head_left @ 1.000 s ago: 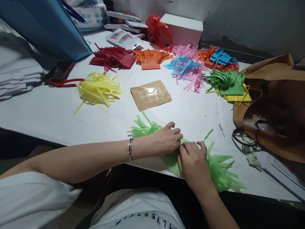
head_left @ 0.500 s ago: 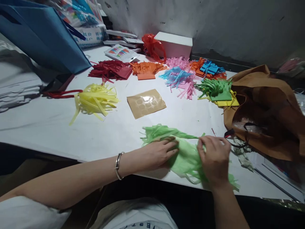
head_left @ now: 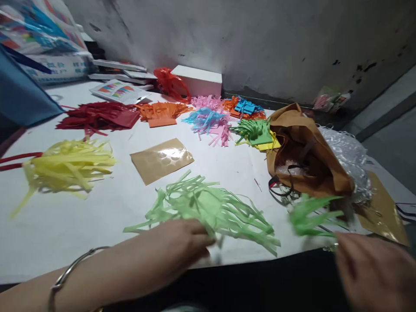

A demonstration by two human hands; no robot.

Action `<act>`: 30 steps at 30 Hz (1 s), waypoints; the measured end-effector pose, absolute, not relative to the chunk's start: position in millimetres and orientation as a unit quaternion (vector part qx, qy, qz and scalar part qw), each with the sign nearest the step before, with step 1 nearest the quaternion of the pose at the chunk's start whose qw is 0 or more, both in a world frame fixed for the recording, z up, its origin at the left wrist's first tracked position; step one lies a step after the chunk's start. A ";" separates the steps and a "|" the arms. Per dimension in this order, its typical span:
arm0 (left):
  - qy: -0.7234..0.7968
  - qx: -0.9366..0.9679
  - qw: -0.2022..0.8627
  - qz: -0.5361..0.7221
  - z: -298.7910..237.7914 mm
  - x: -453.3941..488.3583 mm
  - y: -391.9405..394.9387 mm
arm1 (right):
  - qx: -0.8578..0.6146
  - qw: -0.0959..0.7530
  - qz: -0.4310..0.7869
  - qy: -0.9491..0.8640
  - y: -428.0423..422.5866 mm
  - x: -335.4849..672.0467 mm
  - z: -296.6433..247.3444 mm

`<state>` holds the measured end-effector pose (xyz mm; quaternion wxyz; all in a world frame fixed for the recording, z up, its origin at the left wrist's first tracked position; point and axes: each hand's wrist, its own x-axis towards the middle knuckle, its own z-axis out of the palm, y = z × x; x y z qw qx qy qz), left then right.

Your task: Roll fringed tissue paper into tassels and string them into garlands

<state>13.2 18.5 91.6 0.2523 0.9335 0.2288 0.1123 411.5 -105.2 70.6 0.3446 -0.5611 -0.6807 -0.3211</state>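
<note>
A white table (head_left: 45,236) spreads beyond the left hand (head_left: 177,247) and right hand (head_left: 373,266). A brown bag (head_left: 331,174) gapes beyond the right. Light-green fringed paper (head_left: 208,206) lies at the left's curled fingers (head_left: 197,237); whether they grip it, I cannot tell. The right, blurred, pinches a smaller green tuft (head_left: 307,217).

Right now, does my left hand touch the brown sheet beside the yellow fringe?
Apart. The head view shows light-green fringed paper and a strip of white tabletop between the left hand and the brown sheet.
</note>
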 end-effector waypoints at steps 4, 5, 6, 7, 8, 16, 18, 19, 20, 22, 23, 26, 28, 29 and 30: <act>0.211 0.850 0.452 0.168 130.4 53.8 1.9 | -0.382 0.226 -0.251 -0.860 -87.3 311.3 101.7; 0.233 0.818 0.501 0.159 130.3 63.7 3.1 | -0.371 0.246 -0.243 -0.862 -83.5 295.6 104.8; 0.251 0.775 0.564 0.135 127.1 72.1 5.7 | -0.371 0.271 -0.225 -0.859 -80.6 284.3 105.8; 0.264 0.722 0.632 0.103 121.6 78.9 9.0 | -0.377 0.307 -0.205 -0.849 -78.4 276.9 104.7; 0.273 0.663 0.692 0.081 115.0 84.0 12.1 | -0.384 0.348 -0.178 -0.836 -76.8 272.5 101.7; 0.305 0.560 0.741 0.211 80.7 103.8 15.0 | -0.460 0.604 0.086 -0.646 -72.1 261.1 55.6; 0.284 0.604 0.718 0.196 82.7 109.4 19.5 | -0.471 0.604 0.063 -0.640 -71.8 263.5 47.1; 0.275 0.640 0.693 0.187 85.3 112.4 23.0 | -0.473 0.599 0.047 -0.644 -71.6 265.9 43.7; 0.266 0.681 0.657 0.184 88.5 115.7 27.0 | -0.475 0.593 0.033 -0.649 -71.2 269.0 40.7; 0.238 0.767 0.563 0.196 95.2 123.7 34.5 | -0.492 0.587 0.011 -0.643 -69.6 275.6 35.8; 0.219 0.803 0.515 0.204 97.6 128.5 37.4 | -0.507 0.588 0.005 -0.630 -68.4 278.9 34.0; 0.182 0.868 0.393 0.242 97.9 145.7 42.2 | -0.554 0.595 0.029 -0.582 -62.3 288.7 30.8; 0.167 0.880 0.348 0.276 94.3 159.2 45.2 | -0.565 0.592 0.083 -0.569 -57.0 297.0 29.0; 0.155 0.884 0.341 0.280 92.6 166.9 48.3 | -0.569 0.587 0.114 -0.564 -54.3 301.9 27.6; 0.144 0.888 0.338 0.278 91.6 175.5 53.2 | -0.576 0.582 0.142 -0.556 -51.6 307.2 25.4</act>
